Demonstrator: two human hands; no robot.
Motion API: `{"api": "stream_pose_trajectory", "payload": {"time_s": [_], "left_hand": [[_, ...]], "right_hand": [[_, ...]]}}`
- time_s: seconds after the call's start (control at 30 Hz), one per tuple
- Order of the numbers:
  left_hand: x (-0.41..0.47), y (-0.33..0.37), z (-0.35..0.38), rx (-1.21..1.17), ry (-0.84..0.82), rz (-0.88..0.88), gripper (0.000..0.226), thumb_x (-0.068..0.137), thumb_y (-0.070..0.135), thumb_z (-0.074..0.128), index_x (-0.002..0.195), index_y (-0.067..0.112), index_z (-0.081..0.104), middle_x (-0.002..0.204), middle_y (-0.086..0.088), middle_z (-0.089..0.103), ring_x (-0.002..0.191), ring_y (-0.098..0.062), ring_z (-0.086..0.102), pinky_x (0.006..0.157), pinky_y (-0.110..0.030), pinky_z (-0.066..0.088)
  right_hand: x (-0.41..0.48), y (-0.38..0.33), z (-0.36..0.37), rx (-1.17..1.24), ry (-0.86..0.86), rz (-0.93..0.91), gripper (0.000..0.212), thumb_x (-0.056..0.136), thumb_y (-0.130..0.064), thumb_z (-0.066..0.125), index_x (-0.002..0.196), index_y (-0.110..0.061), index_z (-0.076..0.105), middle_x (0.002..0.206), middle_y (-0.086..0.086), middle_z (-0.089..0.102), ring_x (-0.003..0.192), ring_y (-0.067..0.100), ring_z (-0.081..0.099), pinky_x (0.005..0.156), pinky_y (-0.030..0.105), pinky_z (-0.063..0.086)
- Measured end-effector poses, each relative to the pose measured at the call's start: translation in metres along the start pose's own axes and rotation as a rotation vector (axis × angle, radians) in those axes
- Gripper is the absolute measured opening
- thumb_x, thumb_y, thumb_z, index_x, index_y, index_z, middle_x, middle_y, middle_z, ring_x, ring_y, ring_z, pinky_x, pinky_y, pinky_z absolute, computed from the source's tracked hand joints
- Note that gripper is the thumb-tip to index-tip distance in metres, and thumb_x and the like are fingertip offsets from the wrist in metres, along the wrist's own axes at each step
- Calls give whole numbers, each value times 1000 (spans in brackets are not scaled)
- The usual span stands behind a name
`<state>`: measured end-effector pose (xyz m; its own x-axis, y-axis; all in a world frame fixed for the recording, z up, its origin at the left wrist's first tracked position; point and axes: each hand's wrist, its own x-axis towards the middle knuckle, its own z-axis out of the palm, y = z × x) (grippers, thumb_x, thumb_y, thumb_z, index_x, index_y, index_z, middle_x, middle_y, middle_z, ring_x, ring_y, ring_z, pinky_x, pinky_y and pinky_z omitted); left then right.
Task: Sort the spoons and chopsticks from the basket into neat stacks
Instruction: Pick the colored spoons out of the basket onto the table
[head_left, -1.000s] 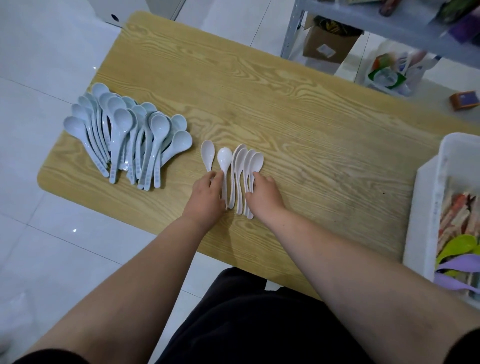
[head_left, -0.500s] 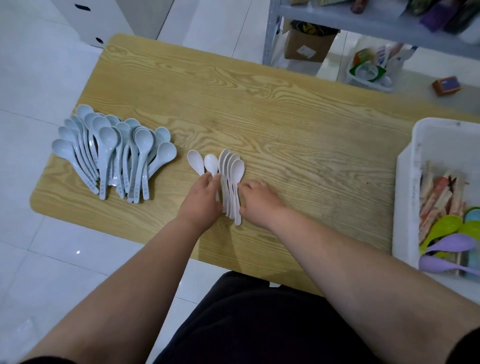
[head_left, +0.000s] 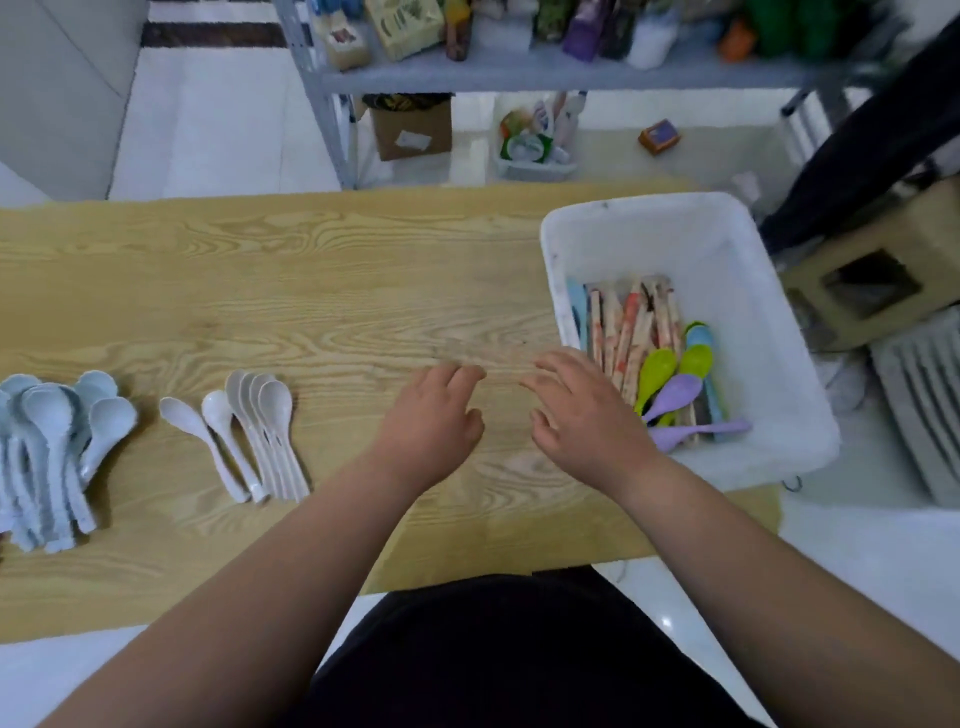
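Note:
A white plastic basket (head_left: 737, 223) stands on the right of the wooden table (head_left: 311, 291). It holds wrapped chopsticks (head_left: 631, 327) and green, purple and blue spoons (head_left: 675, 387). A pile of pale blue spoons (head_left: 52, 447) lies at the table's left edge. Beside it lie several white spoons (head_left: 254, 436), most of them nested side by side. My left hand (head_left: 431, 421) and my right hand (head_left: 582, 410) hover over the table between the white spoons and the basket, fingers loosely spread, holding nothing. My right hand is close to the basket's left wall.
A grey metal shelf (head_left: 519, 73) with boxes and bottles stands behind the table. A cardboard box (head_left: 872, 270) and a ribbed grey object (head_left: 924, 405) sit to the right of the basket. The near table edge is just below my wrists.
Both hands have let go of the white spoons and moved right toward the basket. My head has turned right, so the spoon piles now lie at the left of the view.

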<state>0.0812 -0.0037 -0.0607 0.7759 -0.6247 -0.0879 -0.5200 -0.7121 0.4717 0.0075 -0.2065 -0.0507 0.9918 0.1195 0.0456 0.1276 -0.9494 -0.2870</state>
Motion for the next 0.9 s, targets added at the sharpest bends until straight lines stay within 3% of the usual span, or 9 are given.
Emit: {"api": "stream_pose_trajectory", "payload": {"time_s": [0.13,0.2,0.33,0.4,0.5,0.7,0.9], "left_hand": [[36,74,27,108,95,254,42,74,14,66,115,5,68,104,-13,67,96,-36,62,87,-41,49],[47,105,44,156,58,316,40,74,18,63,112,7,69,100,-11,67,92,-34,63,84,-38,46],[70,152,70,233,-176,165,42,80,23,51,119,12,64,105,-11,64,97,-37,63,80,-45,48],[86,172,80,199,-313,82,37,90,19,52,126,12,56,116,-12,59,107,-37,58,82,-44,48],[113,191,96,188,-463,-91,40,95,22,54,133,13,48,128,-11,52,113,-35,57,82,-41,45],[141,201,136,172,-436,-319,46,94,32,60,127,4,45,127,-18,52,111,-38,59,75,-40,43],[152,212,154,76,-391,-411,49,91,33,67,121,3,43,119,-19,59,109,-39,61,73,-37,42]], "right_hand": [[-55,76,-18,3,13,121,33,84,-13,63,114,-2,69,117,18,65,112,37,59,99,49,49],[-78,111,-29,2,-43,165,31,85,-19,59,111,-4,70,110,14,67,105,33,61,91,45,51],[-103,165,-52,-17,-386,277,29,101,-45,48,98,-19,61,103,3,63,96,24,61,65,36,44],[-108,186,-55,-50,-468,270,42,100,-56,41,93,-20,60,97,0,60,92,22,60,65,36,45],[-112,202,-52,48,-451,293,46,97,-61,37,91,-24,63,91,-2,59,87,21,59,69,40,50],[-110,206,-47,125,-432,251,36,98,-51,43,83,-21,56,82,-2,51,82,25,58,65,42,48],[-110,210,-47,164,-437,208,28,98,-46,43,88,-22,53,95,5,60,88,28,60,68,41,49]]}}
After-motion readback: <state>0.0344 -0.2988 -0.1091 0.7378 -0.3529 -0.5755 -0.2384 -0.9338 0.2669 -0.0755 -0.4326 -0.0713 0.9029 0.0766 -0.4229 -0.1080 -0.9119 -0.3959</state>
